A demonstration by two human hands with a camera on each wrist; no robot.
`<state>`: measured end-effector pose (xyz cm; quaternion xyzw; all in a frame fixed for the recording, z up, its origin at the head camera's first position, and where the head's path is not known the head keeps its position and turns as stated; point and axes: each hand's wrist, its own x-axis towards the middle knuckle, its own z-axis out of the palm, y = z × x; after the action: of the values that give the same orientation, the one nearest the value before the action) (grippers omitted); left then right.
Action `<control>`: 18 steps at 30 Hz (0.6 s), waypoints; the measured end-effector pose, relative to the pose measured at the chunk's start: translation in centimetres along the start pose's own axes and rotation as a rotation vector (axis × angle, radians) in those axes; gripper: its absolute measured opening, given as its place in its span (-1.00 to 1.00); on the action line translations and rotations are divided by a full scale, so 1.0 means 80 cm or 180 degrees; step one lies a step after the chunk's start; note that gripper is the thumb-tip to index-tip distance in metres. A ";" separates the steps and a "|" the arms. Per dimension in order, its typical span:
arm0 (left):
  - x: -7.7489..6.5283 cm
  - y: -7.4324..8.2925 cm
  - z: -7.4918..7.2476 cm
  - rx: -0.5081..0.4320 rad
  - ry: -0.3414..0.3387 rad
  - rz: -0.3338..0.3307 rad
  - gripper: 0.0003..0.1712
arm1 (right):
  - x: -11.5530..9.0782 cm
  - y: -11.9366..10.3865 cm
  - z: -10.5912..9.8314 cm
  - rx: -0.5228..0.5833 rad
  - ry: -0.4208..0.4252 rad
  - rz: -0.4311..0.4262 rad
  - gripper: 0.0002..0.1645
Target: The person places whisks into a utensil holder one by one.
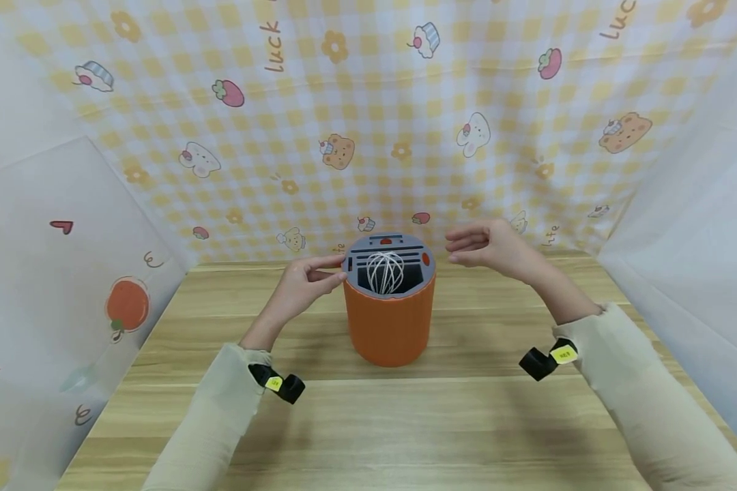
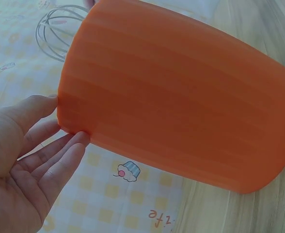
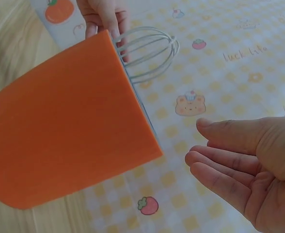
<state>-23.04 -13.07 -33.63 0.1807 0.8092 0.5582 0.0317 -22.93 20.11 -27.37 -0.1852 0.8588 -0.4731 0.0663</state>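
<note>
Where the desk carries the upright orange holder, the left grip, digits spread, touches its rim; the right grip, likewise spread, hangs apart. Light, even contact should best prevent tipping. Only the wrist views show the whisk (loops uppermost) projecting in profile.

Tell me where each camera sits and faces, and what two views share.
Head: on the head, facing forward and down at the orange holder; left hand, right hand, sleeves show.
Left wrist: on that wrist, facing the holder's side; mainly left hand.
Right wrist: on that wrist, likewise; both hands.
Wrist views share the whisk.
</note>
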 end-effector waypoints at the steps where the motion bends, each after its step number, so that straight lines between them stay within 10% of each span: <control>1: 0.000 0.000 0.000 0.0001 0.0000 0.0000 -0.53 | -0.002 0.001 -0.002 0.0001 0.0010 0.0016 -0.52; 18: -0.012 0.033 0.001 -0.0029 -0.0069 -0.0150 -0.53 | -0.036 0.036 -0.033 -0.0125 0.0251 0.0081 -0.46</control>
<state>-21.47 -12.49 -31.38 0.1675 0.8103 0.5589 0.0545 -21.72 24.67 -28.54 -0.1567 0.8721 -0.4622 0.0347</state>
